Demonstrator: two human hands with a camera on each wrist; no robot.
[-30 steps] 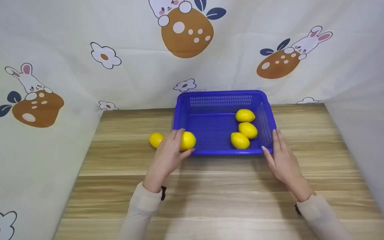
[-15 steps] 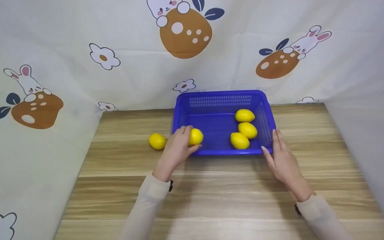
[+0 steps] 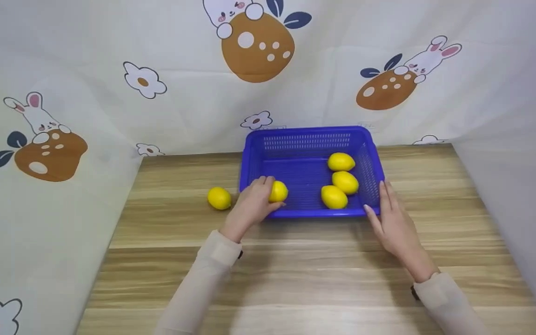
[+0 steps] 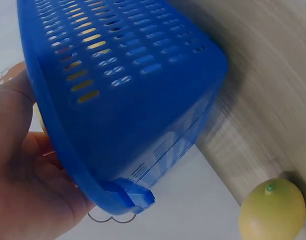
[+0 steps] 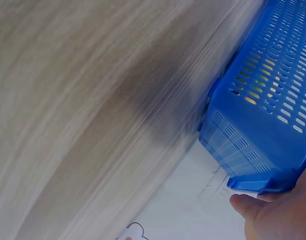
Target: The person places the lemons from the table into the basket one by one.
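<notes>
My left hand (image 3: 254,200) reaches over the near left corner of a blue plastic basket (image 3: 296,213) and grips a yellow lemon (image 3: 279,191) inside it. In the left wrist view, that hand (image 4: 37,185) appears beside the basket's rim (image 4: 67,160), most of the lemon hidden behind the wall. My right hand (image 3: 394,223) rests against the basket's near right corner, fingers straight along the side and thumb at the front rim. Three lemons lie inside at the right: one at the back (image 3: 341,162), a middle one (image 3: 345,183) and a front one (image 3: 334,197).
Another lemon (image 3: 219,198) lies on the wooden table (image 3: 324,279), left of the basket. A pale patterned cloth (image 3: 193,102) hangs behind the basket and along both sides of the table.
My left hand has moved right and into the basket with its lemon, uncovering the lemon on the table. The right hand stays at the corner.
</notes>
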